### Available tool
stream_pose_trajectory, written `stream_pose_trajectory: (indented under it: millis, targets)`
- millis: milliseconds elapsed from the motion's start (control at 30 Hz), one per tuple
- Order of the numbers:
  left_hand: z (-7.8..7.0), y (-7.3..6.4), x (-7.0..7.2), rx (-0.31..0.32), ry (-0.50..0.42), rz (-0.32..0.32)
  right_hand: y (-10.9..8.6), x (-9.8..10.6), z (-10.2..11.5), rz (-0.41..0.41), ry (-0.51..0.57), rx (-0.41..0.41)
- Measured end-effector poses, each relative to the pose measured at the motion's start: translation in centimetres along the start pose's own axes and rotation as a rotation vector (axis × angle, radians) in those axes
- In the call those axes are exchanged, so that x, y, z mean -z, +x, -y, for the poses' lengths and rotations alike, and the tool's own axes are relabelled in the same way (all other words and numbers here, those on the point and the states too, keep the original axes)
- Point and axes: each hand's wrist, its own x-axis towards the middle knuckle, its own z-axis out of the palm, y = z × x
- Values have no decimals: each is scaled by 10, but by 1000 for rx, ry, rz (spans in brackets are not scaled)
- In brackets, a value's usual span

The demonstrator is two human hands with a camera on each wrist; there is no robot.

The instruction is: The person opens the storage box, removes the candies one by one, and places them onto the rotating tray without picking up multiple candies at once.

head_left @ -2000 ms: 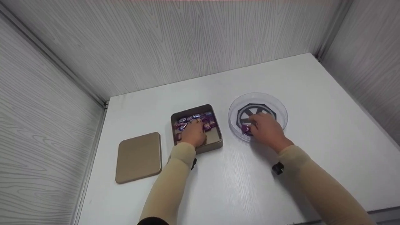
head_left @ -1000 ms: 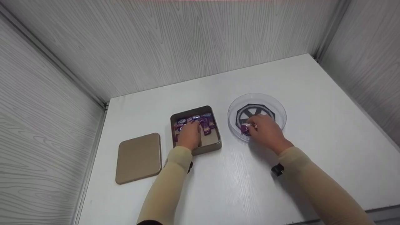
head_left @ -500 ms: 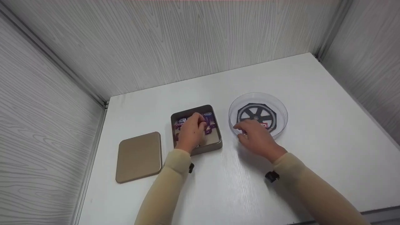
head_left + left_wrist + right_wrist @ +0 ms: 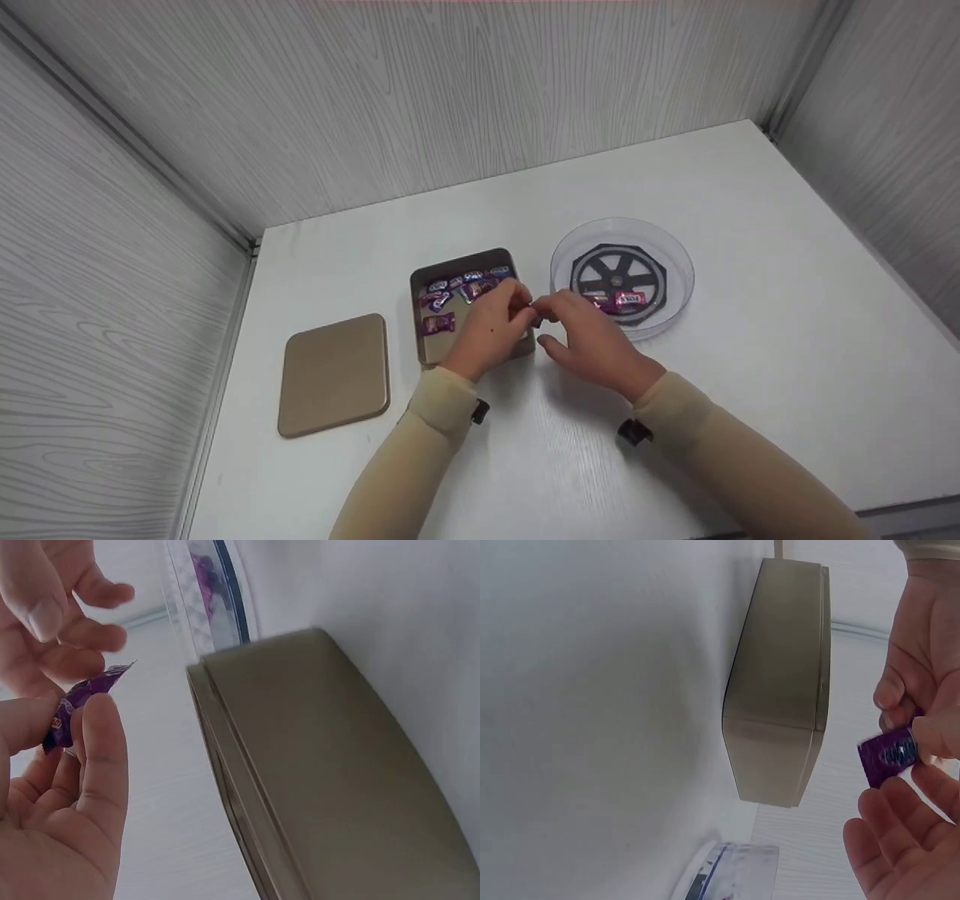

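Note:
My left hand [image 4: 491, 330] pinches a purple wrapped candy [image 4: 79, 701] between thumb and fingers, above the right edge of the square metal tin [image 4: 480, 358]. My right hand [image 4: 596, 345] is held close beside it, its fingers apart and reaching toward the candy. Whether they touch it is hard to tell. The wrapper shows clearly in the right wrist view, where the candy [image 4: 889, 754] lies between both hands. Inside the tin are several purple wrapped candies [image 4: 439, 324], some hidden by my left hand. Wrapped candies [image 4: 628, 299] also lie in the round clear dish [image 4: 679, 262].
The tin's flat lid [image 4: 334, 375] lies on the white table [image 4: 555, 465], left of the tin. A dark wheel-like pattern [image 4: 616, 279] shows in the dish's bottom. Wood-grained panels [image 4: 450, 90] enclose the table at the back and sides.
My right hand has left the dish and moved left, leaving candy there. My left hand has lifted from inside the tin and moved right with a candy, so the hands now meet.

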Motion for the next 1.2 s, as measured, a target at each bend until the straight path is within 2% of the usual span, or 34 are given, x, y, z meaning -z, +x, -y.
stream_pose_trajectory:
  millis: [267, 400, 533, 700, 933, 1100, 1200]
  targets:
    - [-5, 0, -11, 57, -90, 58, 1, -2, -4, -78, -56, 55]
    - [-5, -1, -17, 33, -127, 88, -1, -3, -7, -99, -105, 83]
    - [-4, -2, -21, 26, -129, 122, -3, -3, -9, -74, -116, 75]
    - [-2, -3, -22, 28, -71, 164, -6, 0, -11, -22, -103, 27]
    - [2, -4, -19, -22, -17, 201, -5, 5, -22, 14, -93, -43]
    - [10, -4, -13, 9, 16, 195, -4, 12, -34, 44, -78, -107]
    - [16, -4, -7, 50, 42, 148, -2, 19, -50, 50, -79, -161]
